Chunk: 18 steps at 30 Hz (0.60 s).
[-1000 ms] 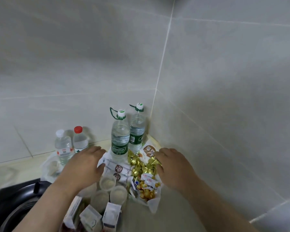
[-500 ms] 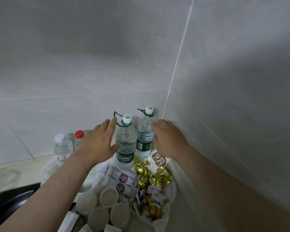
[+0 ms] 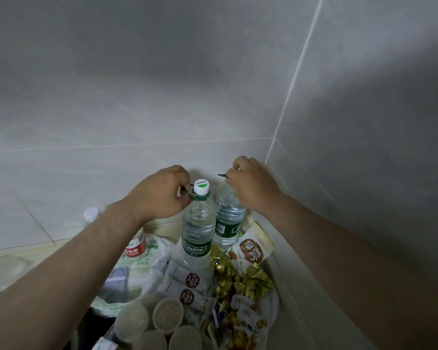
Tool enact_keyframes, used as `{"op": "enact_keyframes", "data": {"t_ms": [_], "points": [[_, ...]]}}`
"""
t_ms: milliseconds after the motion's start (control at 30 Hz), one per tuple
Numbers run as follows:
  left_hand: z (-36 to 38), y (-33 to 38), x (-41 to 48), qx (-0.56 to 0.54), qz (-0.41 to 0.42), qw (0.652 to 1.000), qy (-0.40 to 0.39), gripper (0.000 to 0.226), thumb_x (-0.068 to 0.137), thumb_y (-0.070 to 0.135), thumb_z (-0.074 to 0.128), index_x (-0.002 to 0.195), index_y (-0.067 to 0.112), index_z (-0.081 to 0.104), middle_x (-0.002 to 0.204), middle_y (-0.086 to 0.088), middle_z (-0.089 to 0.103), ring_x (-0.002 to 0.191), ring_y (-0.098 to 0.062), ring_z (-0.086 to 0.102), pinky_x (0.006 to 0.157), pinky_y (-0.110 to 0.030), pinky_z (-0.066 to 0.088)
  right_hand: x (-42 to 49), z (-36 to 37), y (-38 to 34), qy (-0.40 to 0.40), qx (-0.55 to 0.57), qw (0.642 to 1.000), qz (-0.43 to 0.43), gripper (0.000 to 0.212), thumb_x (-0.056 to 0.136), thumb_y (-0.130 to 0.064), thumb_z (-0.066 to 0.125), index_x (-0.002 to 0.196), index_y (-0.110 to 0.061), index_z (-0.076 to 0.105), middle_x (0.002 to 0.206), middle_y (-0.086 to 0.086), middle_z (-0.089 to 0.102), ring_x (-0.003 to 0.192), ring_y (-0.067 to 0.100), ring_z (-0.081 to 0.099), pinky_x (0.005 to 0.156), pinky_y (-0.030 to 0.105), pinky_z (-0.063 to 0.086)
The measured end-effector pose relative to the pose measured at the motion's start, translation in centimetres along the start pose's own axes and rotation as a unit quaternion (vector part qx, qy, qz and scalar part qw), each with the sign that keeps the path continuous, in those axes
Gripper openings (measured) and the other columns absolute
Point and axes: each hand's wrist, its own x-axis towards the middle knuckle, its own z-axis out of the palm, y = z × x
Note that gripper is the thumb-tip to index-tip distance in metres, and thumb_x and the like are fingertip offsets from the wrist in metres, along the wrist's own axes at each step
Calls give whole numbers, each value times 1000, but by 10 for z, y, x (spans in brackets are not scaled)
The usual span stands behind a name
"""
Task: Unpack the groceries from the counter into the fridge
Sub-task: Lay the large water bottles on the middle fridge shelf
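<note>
Head view: left hand (image 3: 159, 195) fingers curled, pinching green carry loop (image 3: 189, 194) of Cestbon water bottle (image 3: 197, 231). Right hand (image 3: 250, 188) pinches second bottle (image 3: 229, 221) strap (image 3: 222, 175). Both bottles upright on counter (image 3: 8, 257), in wall corner. I'd hook deeper and lift straight, clear of gold candies (image 3: 238, 279).

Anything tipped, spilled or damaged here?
Nothing stands out. Left green-labelled clear plastic bottle and right green-labelled clear plastic bottle stand upright; left hand and right hand each pinch a green carry loop. No spill visible.
</note>
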Motion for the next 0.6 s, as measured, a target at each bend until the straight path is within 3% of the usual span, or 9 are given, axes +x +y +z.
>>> {"op": "enact_keyframes", "data": {"t_ms": [67,133,200,267,400,467,600], "points": [[5,4,5,-71,-37,997,-1,21,73,37,67,75,20,56,87,3,59,79,-20,61,71,-35,51,-2,2,3,14,-11,1000,0,15,93,-18,64,102,-8,70,107,15,58,93,34,54,68,41,52],[11,9,9,-156,-91,984,5,30,74,31,80,89,17,58,93,3,62,81,-17,63,72,-29,52,-2,2,5,-8,-17,1000,9,30,94,-18,63,123,-12,64,121,15,56,103,35,52,76,40,51],[20,12,11,-193,-123,974,-6,43,73,25,84,107,18,58,101,5,63,83,-14,63,69,-16,49,0,2,5,-52,4,998,33,49,96,-22,59,143,-15,46,136,14,48,117,34,47,92,44,49],[33,15,12,-220,-146,964,12,41,74,24,84,108,20,62,100,7,68,86,-10,64,71,-12,47,1,5,2,-75,85,988,102,66,96,-25,60,152,-15,28,149,12,41,132,30,42,107,41,42],[56,16,0,-379,-227,895,55,31,72,15,85,97,26,70,94,4,74,90,-14,69,87,-34,56,2,19,-5,-11,285,918,274,73,89,-25,71,150,-18,30,142,1,51,122,18,54,98,28,43],[66,17,-5,-412,-239,878,50,40,70,14,86,104,26,69,95,6,74,91,-11,70,88,-32,55,0,30,-8,28,376,867,327,61,85,-24,75,138,-20,46,123,-10,58,106,9,59,91,28,46],[76,25,0,-451,-260,850,81,48,68,12,87,109,18,65,93,4,73,84,-5,69,76,-19,53,-3,43,-9,30,513,773,372,34,82,-26,78,113,-22,63,102,-10,70,92,4,66,77,22,51]]}}
